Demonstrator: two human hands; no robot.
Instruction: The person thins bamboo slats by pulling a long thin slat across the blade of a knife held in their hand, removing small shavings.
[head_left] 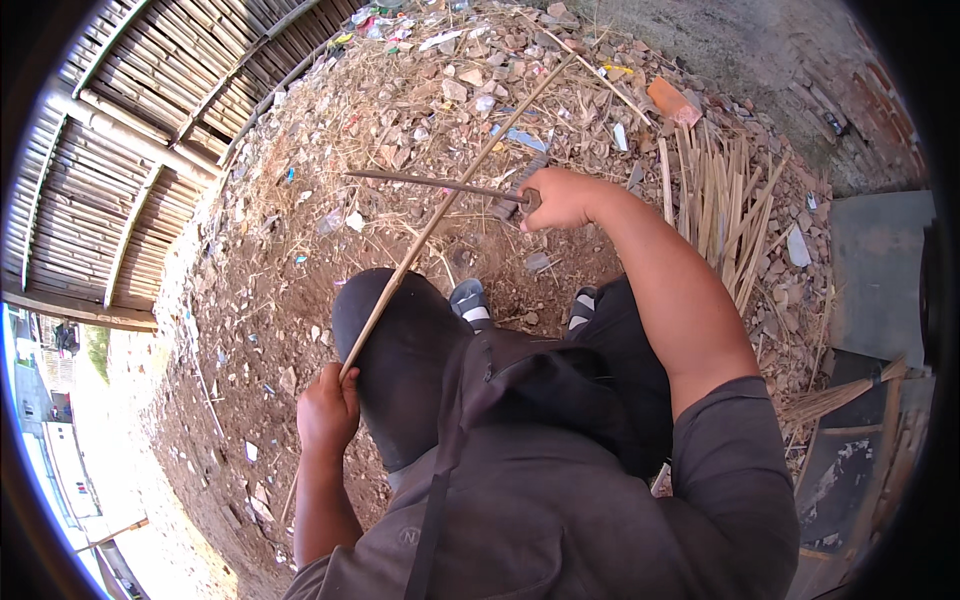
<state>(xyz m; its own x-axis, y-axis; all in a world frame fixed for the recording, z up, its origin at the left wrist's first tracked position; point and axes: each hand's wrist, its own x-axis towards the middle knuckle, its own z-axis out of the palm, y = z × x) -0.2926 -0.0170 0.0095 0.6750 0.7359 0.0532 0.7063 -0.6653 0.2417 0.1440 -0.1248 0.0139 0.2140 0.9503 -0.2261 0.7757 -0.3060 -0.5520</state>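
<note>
My left hand [328,412] is closed around the near end of a long, thin bamboo strip [408,262]. The strip slants up and away to the right, passing over my dark-trousered left knee. In my right hand [562,197] is a knife, gripped by its handle, which the fist mostly hides. Its long, narrow, dark blade [405,179] points left and crosses the strip a little beyond my knees. Whether the blade touches the strip I cannot tell.
Split bamboo strips [728,205] lie in a pile to the right, near an orange brick [673,102]. Rubble and litter cover the ground. A bamboo-slat fence [130,150] stands at far left, a wall [770,70] at far right. A grey panel [880,280] is beside me.
</note>
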